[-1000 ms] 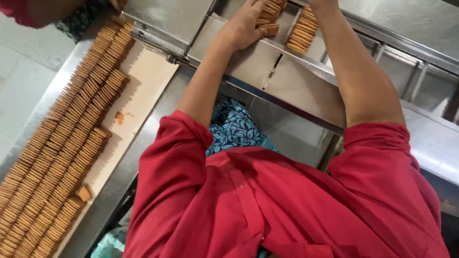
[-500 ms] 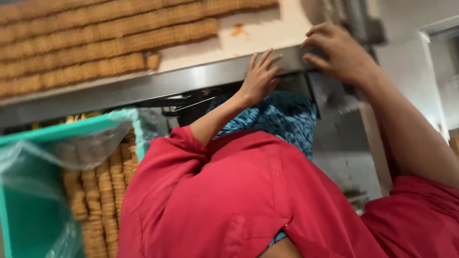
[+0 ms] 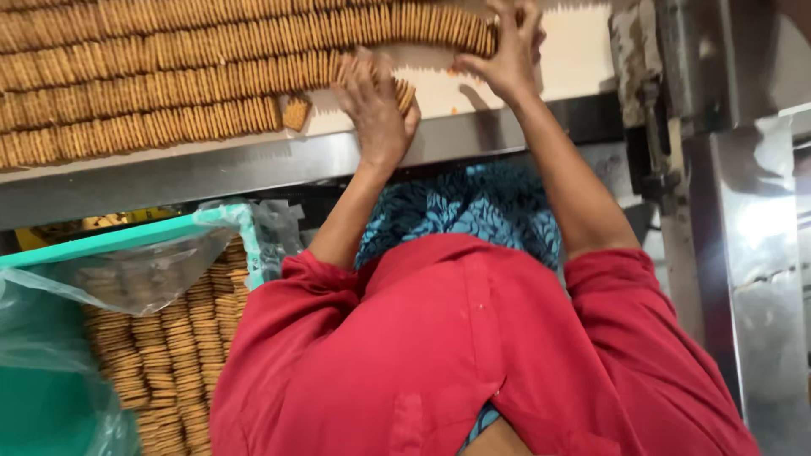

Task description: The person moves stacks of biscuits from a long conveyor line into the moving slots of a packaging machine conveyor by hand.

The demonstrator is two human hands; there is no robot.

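Note:
Long rows of round brown biscuits (image 3: pixel 169 80) lie edge to edge on a pale belt (image 3: pixel 574 59) across the top of the view. My left hand (image 3: pixel 376 105) is curled over the right end of the third row, with a few biscuits showing past its fingers. My right hand (image 3: pixel 507 51) clasps the right end of the second row, thumb under it and fingers over it. Both arms reach up from my red sleeves (image 3: pixel 473 355). One loose biscuit (image 3: pixel 296 112) lies flat at the end of the lowest row.
A steel rail (image 3: pixel 211 173) runs below the belt. A teal crate (image 3: pixel 101 245) lined with clear plastic holds several stacks of biscuits (image 3: pixel 169 355) at lower left. Steel machine parts (image 3: pixel 735 211) stand to the right.
The view has swung further towards the belt. Both hands have moved from the steel rail up onto the ends of the biscuit rows.

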